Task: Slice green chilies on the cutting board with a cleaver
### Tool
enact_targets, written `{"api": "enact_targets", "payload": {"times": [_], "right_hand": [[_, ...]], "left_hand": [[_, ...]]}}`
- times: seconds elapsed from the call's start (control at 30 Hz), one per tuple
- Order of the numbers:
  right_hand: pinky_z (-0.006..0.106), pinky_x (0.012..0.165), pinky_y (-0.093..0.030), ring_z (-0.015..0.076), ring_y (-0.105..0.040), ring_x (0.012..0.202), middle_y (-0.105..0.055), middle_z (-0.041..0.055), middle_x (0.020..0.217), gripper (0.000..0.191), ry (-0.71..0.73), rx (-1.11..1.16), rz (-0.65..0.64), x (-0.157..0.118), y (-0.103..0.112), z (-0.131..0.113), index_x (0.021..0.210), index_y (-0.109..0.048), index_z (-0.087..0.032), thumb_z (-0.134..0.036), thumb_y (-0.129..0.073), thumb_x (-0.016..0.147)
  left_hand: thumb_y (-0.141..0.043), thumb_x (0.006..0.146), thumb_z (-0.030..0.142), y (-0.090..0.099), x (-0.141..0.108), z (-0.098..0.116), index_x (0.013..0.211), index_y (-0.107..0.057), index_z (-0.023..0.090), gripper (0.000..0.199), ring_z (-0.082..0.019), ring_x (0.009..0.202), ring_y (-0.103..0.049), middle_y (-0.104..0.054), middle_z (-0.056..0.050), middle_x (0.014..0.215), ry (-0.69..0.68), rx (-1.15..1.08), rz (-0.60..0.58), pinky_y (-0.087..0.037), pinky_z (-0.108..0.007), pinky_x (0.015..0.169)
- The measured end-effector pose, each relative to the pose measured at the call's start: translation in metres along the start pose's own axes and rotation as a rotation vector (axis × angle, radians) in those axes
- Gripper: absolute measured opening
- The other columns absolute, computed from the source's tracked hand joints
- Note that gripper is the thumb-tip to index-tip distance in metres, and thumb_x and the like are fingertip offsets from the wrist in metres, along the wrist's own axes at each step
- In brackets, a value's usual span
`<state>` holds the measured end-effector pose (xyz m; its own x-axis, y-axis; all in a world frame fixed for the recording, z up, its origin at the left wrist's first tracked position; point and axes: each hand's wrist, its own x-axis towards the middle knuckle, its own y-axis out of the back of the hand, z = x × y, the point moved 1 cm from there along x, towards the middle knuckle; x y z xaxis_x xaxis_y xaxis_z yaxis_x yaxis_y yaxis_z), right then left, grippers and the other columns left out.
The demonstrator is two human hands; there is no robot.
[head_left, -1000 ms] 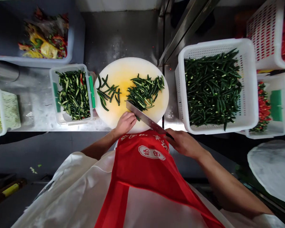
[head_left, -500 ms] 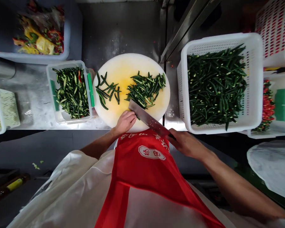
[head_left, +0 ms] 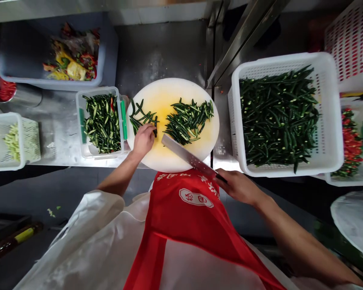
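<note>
A round white cutting board (head_left: 169, 86) with a yellow-stained middle bears two groups of green chilies. Cut chilies (head_left: 189, 121) form the pile on its right; whole ones (head_left: 140, 117) lie loosely at its left. My left hand (head_left: 144, 140) is at the near edge of the whole chilies, fingers bent and touching a chili. My right hand (head_left: 236, 184) is wrapped round the dark handle of a cleaver (head_left: 187, 156). The cleaver's blade slants over the front of the board, its tip just below the cut pile.
A clear box (head_left: 79, 121) of cut chilies stands left of the board, a white basket (head_left: 335, 121) of green chilies to the right. Behind left is a grey bin (head_left: 109, 60) of scraps. Farther left stands a small white basket (head_left: 32, 139).
My left hand has moved left and away from me, from beside the cleaver's tip to the whole chilies. My right hand still holds the cleaver. The view has shifted slightly.
</note>
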<state>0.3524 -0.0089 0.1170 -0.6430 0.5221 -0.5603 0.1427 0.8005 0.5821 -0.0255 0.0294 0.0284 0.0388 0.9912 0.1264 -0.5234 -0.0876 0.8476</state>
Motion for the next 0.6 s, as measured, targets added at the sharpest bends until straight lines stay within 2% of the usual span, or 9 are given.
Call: {"api": "enact_targets", "payload": {"times": [0.1, 0.2, 0.37, 0.6], "right_hand": [[0.030, 0.066, -0.037, 0.0219, -0.064, 0.076, -0.070, 0.0068, 0.085, 0.029, 0.037, 0.015, -0.042, 0.001, -0.006, 0.002, 0.096, -0.055, -0.024, -0.041, -0.033, 0.101], [0.030, 0.063, -0.037, 0.0221, -0.063, 0.073, -0.069, 0.0060, 0.080, 0.030, -0.029, 0.060, 0.007, 0.008, -0.012, 0.007, 0.093, -0.054, -0.024, -0.044, -0.033, 0.100], [0.029, 0.061, -0.036, 0.0221, -0.063, 0.071, -0.067, 0.0046, 0.076, 0.027, -0.120, 0.115, 0.102, 0.014, -0.013, 0.005, 0.090, -0.051, -0.025, -0.045, -0.035, 0.099], [0.029, 0.059, -0.031, 0.0214, -0.062, 0.068, -0.067, 0.0044, 0.074, 0.025, -0.095, 0.062, 0.039, 0.009, -0.003, -0.019, 0.090, -0.050, -0.025, -0.042, -0.035, 0.100]], "left_hand": [[-0.044, 0.089, 0.016, 0.005, 0.007, -0.012, 0.098, -0.068, 0.018, 0.026, -0.026, 0.101, -0.057, -0.065, -0.010, 0.103, -0.069, 0.072, -0.144, -0.048, -0.042, 0.093], [-0.045, 0.092, 0.022, 0.005, -0.001, -0.012, 0.097, -0.069, 0.019, 0.025, -0.025, 0.098, -0.057, -0.065, -0.009, 0.100, -0.129, 0.092, -0.198, -0.048, -0.041, 0.091], [-0.045, 0.096, 0.026, -0.002, -0.020, 0.002, 0.102, -0.068, 0.019, 0.025, -0.025, 0.103, -0.056, -0.063, -0.010, 0.110, -0.203, 0.040, -0.208, -0.048, -0.042, 0.094], [-0.042, 0.098, 0.024, -0.026, -0.047, 0.030, 0.100, -0.066, 0.018, 0.025, -0.021, 0.094, -0.058, -0.065, -0.009, 0.100, -0.399, -0.004, -0.286, -0.051, -0.037, 0.088]]}}
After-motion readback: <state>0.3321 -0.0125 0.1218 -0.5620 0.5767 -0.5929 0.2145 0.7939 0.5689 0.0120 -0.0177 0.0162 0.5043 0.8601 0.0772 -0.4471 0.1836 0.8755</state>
